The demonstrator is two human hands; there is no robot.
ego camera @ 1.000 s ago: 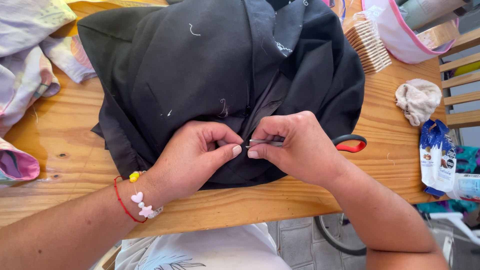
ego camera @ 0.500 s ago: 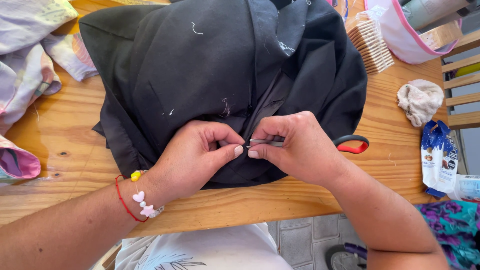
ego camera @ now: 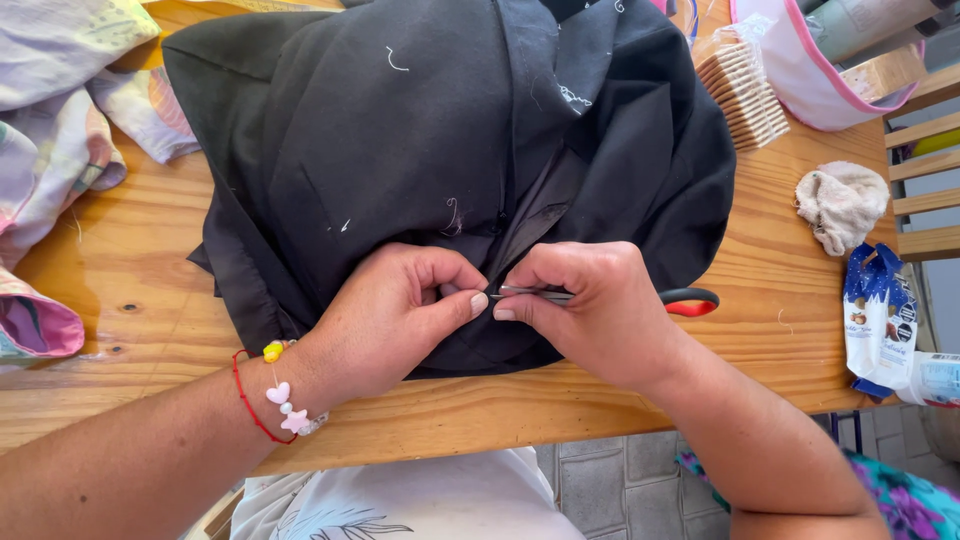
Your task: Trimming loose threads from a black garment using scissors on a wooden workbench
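Head view: left hand point(ego camera: 395, 315) pinches the black garment point(ego camera: 450, 150) flat; right hand point(ego camera: 590, 300) pinches small scissors point(ego camera: 535, 294), best kept snipping only threads.

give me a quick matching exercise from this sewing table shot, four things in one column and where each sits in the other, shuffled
Things:
1. black garment
2. scissors
3. crumpled beige cloth
4. bead bracelet

Places:
A. on the left wrist
B. alone on bare wood near the table's right edge
C. spread across the table's middle
D. handle showing behind the right hand

Pairs: 1-C, 2-D, 3-B, 4-A
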